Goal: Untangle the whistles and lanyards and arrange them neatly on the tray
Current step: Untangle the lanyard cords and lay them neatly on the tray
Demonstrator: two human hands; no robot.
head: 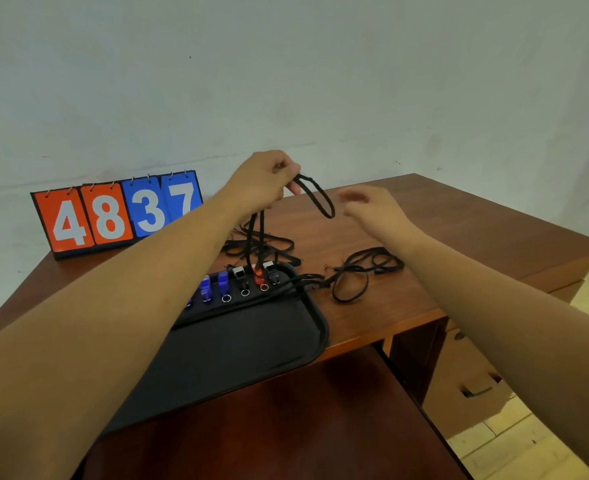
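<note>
Left hand (pixel 263 178) raised, pinching flat black woven lanyard (pixel 315 195), loop dangling. Right hand (pixel 376 211) blurred, fingers spread, holding nothing. Coloured plastic whistles (pixel 239 282) rowed on black rectangular plastic tray (pixel 251 341).

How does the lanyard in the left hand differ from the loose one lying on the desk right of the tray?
The held lanyard is lifted off the desk, pinched by the left hand, with a loop hanging; the loose lanyard lies flat in coils, touched by neither hand. The held one trails down towards the tray; the loose one lies beside it. Both are black cords.
</note>
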